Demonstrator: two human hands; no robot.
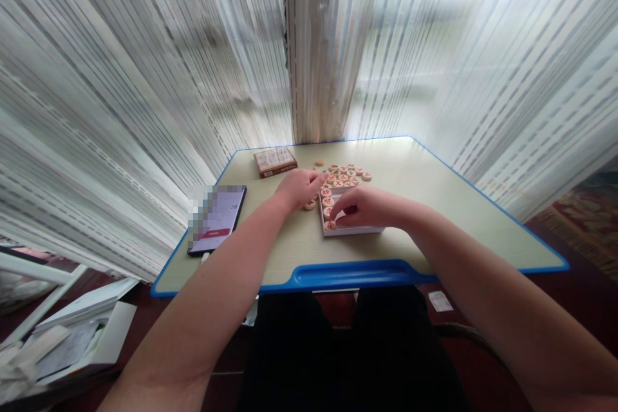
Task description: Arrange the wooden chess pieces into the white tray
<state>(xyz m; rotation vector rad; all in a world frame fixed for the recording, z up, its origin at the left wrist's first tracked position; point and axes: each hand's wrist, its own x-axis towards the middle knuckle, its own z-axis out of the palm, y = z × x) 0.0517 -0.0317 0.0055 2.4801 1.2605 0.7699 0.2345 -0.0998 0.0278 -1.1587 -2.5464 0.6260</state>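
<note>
Wooden Chinese chess pieces with red and dark characters are spread over the table; a loose pile of chess pieces lies behind a shallow white box. Along the box's left wall runs a row of red-marked pieces. My right hand reaches into the box, with thumb and fingers closed on the nearest chess piece in the front left corner. My left hand is just beyond the box's left side, its fingers bent together at the pile's edge. What lies under those fingertips is hidden.
A brown patterned box lid lies at the table's back left. A tablet with a lit screen rests by the left edge. The pale table has a blue rim and a front tray. Striped curtains hang behind.
</note>
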